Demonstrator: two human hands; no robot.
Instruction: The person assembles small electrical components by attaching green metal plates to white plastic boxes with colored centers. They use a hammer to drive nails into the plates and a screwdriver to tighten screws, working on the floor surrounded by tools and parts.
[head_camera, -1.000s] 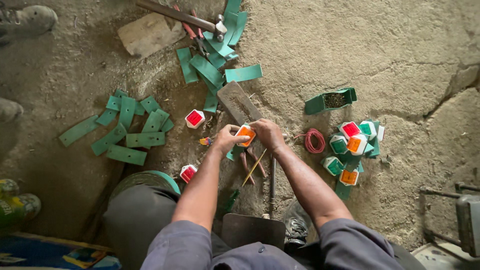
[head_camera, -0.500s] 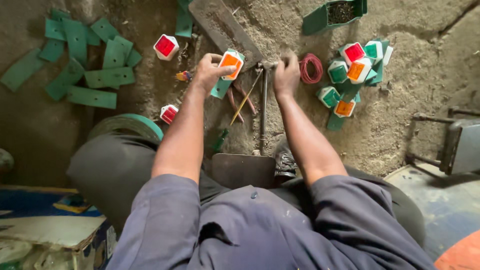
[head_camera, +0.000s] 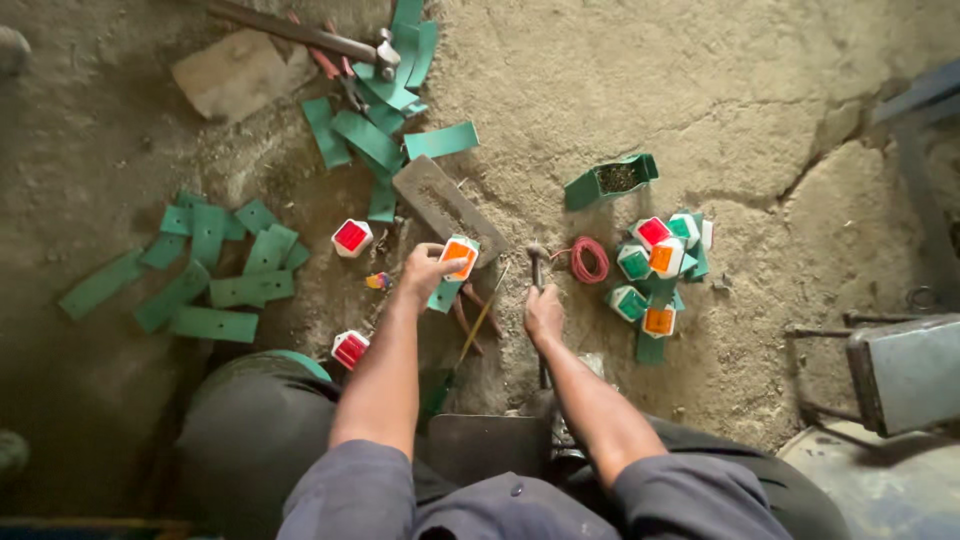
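A: Where's the left hand (head_camera: 425, 272)?
B: Arm stretched forward, fingers clamped on an orange reflector (head_camera: 459, 256) on its green bracket, just beside the metal block (head_camera: 440, 205)
A: And the right hand (head_camera: 543, 312)?
B: Fist closed round a small hammer (head_camera: 537, 268), head upward, near the red wire coil (head_camera: 589, 259)

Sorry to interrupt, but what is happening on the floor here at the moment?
A person sits on the concrete floor. Their left hand holds an orange reflector on a green bracket against a metal block, while the right hand grips a small hammer. Finished reflectors lie to the right, green strips to the left.
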